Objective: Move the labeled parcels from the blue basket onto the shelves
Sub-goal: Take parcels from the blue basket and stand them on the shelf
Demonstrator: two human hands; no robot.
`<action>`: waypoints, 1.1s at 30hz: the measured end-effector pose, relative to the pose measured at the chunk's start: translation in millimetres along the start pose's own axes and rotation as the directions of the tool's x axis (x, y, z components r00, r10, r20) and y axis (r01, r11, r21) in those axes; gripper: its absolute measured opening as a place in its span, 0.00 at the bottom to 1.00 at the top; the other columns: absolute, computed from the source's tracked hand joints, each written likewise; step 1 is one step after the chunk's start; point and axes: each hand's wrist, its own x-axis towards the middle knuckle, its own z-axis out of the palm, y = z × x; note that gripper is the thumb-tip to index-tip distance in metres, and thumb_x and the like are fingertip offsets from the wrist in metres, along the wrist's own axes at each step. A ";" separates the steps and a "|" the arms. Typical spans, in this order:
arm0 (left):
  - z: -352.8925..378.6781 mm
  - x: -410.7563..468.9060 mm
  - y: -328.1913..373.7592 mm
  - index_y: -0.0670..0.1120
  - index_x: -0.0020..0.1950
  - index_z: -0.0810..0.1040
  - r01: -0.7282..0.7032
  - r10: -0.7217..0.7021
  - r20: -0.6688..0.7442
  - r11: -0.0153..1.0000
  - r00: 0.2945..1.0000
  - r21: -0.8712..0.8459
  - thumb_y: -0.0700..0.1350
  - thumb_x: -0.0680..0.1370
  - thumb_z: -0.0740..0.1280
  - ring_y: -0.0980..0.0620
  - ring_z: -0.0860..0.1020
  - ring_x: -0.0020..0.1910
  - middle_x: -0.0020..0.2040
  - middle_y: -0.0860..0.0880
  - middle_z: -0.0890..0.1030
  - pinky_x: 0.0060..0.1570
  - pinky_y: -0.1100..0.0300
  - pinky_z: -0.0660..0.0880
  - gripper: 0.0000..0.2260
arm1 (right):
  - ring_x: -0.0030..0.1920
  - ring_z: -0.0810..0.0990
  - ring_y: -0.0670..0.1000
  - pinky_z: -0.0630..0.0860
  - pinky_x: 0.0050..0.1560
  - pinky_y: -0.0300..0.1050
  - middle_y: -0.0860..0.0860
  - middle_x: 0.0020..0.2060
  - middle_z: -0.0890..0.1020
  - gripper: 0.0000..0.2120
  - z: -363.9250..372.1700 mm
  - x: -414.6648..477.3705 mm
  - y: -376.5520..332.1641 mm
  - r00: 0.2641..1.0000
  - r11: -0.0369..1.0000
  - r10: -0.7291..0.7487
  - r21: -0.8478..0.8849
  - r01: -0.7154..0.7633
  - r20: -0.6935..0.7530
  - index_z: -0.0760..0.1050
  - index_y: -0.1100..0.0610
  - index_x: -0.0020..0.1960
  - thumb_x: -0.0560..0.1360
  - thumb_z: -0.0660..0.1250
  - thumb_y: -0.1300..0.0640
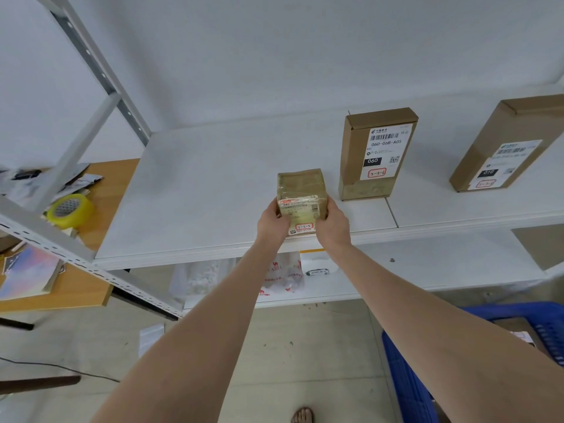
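Observation:
A small taped cardboard parcel [300, 193] with a white label sits at the front edge of the white upper shelf [198, 193]. My left hand [272, 222] grips its left side and my right hand [333, 221] grips its right side. To its right stand two taller brown labeled parcels: one [377, 152] marked 060 and another [506, 145] near the right edge. The blue basket [406, 380] stands on the floor at lower right, with a parcel partly visible inside.
A lower shelf [396, 279] holds white plastic-bag parcels [283, 276]. The grey metal rack upright [91, 65] and beam [61, 248] rise at left. Behind them a wooden desk [116, 184] carries a yellow tape roll [70, 210] and papers. My bare foot [302, 416] is on the tiled floor.

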 end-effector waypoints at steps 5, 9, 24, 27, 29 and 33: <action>-1.5 2.6 -0.2 0.49 0.60 0.76 -0.022 0.021 0.024 0.999 0.999 0.044 0.33 0.74 0.55 0.48 0.78 0.47 0.49 0.50 0.82 0.50 0.53 0.76 0.20 | 0.53 0.77 0.54 0.73 0.48 0.41 0.54 0.56 0.80 0.31 1.9 2.7 0.5 1.000 1.000 -0.010 -0.023 0.010 -0.018 0.65 0.52 0.73 0.74 0.51 0.72; -3.9 9.1 -1.0 0.50 0.59 0.76 -0.019 0.017 0.047 0.999 0.999 0.046 0.33 0.73 0.55 0.47 0.78 0.46 0.49 0.48 0.82 0.52 0.49 0.77 0.21 | 0.48 0.75 0.51 0.69 0.44 0.39 0.53 0.55 0.80 0.30 2.5 6.1 -1.8 1.000 1.000 -0.016 -0.024 0.016 0.002 0.66 0.53 0.72 0.74 0.50 0.71; -5.9 36.5 5.2 0.49 0.63 0.74 -0.023 0.023 0.081 1.000 0.996 0.004 0.33 0.75 0.55 0.52 0.78 0.51 0.52 0.51 0.81 0.43 0.65 0.73 0.21 | 0.49 0.76 0.50 0.71 0.46 0.38 0.52 0.54 0.80 0.28 11.8 30.6 -10.2 1.000 0.999 -0.015 0.051 0.015 -0.010 0.69 0.53 0.69 0.74 0.50 0.72; -5.7 44.0 5.8 0.49 0.63 0.74 -0.025 0.024 0.076 1.000 0.997 0.014 0.32 0.74 0.55 0.50 0.78 0.52 0.52 0.50 0.81 0.47 0.61 0.75 0.22 | 0.50 0.76 0.51 0.71 0.47 0.38 0.53 0.56 0.80 0.28 13.4 37.5 -11.3 1.000 0.999 -0.017 0.049 0.018 -0.014 0.68 0.54 0.71 0.75 0.50 0.71; -5.8 48.3 6.3 0.48 0.63 0.74 -0.022 0.021 0.075 1.000 0.997 0.015 0.32 0.74 0.55 0.50 0.78 0.52 0.52 0.50 0.81 0.45 0.63 0.75 0.22 | 0.49 0.75 0.49 0.70 0.46 0.37 0.53 0.56 0.79 0.28 13.8 40.6 -12.9 1.000 0.999 -0.014 0.051 0.015 -0.010 0.67 0.54 0.71 0.75 0.50 0.71; -6.3 54.8 9.3 0.48 0.63 0.74 -0.017 0.017 0.081 1.000 0.997 0.003 0.31 0.74 0.54 0.52 0.78 0.50 0.53 0.50 0.81 0.38 0.68 0.73 0.22 | 0.49 0.75 0.48 0.71 0.46 0.37 0.50 0.53 0.79 0.26 14.2 45.7 -15.7 1.000 0.997 -0.017 0.072 0.017 -0.008 0.68 0.55 0.71 0.76 0.50 0.70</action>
